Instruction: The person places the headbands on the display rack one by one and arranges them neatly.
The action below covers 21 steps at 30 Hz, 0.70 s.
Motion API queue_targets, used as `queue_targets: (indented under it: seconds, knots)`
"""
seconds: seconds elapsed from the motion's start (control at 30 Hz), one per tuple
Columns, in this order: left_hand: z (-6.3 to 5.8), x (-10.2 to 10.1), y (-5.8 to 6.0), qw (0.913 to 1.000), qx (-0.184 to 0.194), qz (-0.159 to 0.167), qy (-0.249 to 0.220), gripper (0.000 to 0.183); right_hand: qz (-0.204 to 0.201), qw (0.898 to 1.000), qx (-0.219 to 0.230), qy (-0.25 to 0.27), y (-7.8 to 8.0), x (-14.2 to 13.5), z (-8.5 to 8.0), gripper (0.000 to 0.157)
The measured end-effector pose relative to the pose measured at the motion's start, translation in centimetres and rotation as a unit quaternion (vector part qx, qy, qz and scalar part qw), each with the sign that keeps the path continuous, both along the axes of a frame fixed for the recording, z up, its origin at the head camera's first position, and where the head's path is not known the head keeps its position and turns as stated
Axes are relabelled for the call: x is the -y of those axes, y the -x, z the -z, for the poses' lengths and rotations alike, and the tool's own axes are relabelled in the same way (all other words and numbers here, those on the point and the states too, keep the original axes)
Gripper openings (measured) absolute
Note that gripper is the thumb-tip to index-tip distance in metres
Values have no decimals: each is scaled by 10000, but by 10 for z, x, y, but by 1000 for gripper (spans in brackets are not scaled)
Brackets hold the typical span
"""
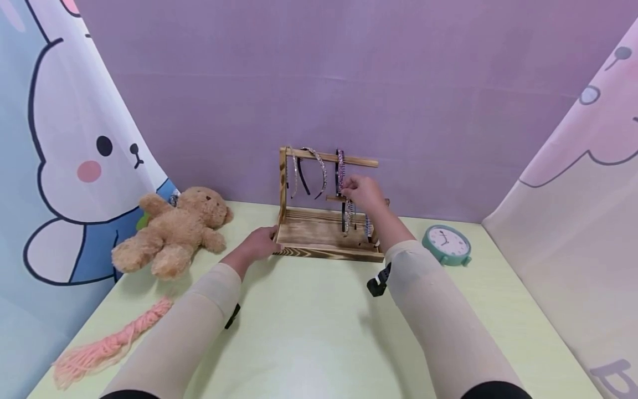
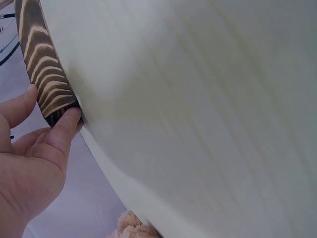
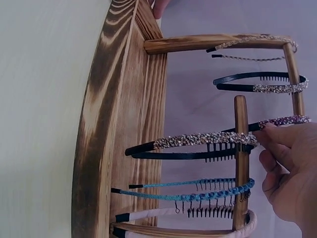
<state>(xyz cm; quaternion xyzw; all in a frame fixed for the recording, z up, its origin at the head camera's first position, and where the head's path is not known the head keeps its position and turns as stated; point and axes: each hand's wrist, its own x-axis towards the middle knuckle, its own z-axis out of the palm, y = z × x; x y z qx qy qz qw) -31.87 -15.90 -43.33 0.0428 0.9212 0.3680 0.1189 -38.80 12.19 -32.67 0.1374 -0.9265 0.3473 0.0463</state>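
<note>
A wooden headband stand (image 1: pixel 306 226) with an upper and a lower bar stands against the purple backdrop. My left hand (image 1: pixel 257 244) holds the front left corner of its base, thumb and fingers on either side in the left wrist view. On the upper bar hangs a purple glittery headband (image 3: pixel 285 121), pinched between the thumb and finger of my right hand (image 1: pixel 366 195). Left of it hang a black headband with silvery stones (image 1: pixel 321 162) and a slim sparkly one (image 1: pixel 293 172). The lower bar carries a stone-covered headband (image 3: pixel 198 140), a blue braided one (image 3: pixel 190 197) and a pale pink one (image 3: pixel 143 214).
A brown teddy bear (image 1: pixel 176 230) lies left of the stand, with a bundle of pink yarn (image 1: pixel 114 343) nearer me. To the right is a green round clock (image 1: pixel 448 244). Printed curtains (image 1: pixel 75 127) border the pale table (image 1: pixel 309 321) on both sides.
</note>
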Motion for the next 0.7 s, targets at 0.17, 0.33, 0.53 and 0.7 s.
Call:
queue_targets:
  seconds: [0.17, 0.33, 0.53, 0.7]
  knots:
    - [1, -1, 2, 10000, 45, 6, -25, 74, -142, 9999, 4, -39, -6, -11, -3, 19]
    - [2, 1, 5, 10000, 34, 81, -17, 75, -183, 9992, 15, 345, -22, -27, -10, 29]
    - [3, 8, 6, 9998, 209, 40, -47, 76, -460, 9977, -478, 124, -57, -42, -13, 36]
    - [4, 15, 5, 9993, 325, 15, -156, 79, -610, 9954, -718, -161, -87, -51, -10, 43]
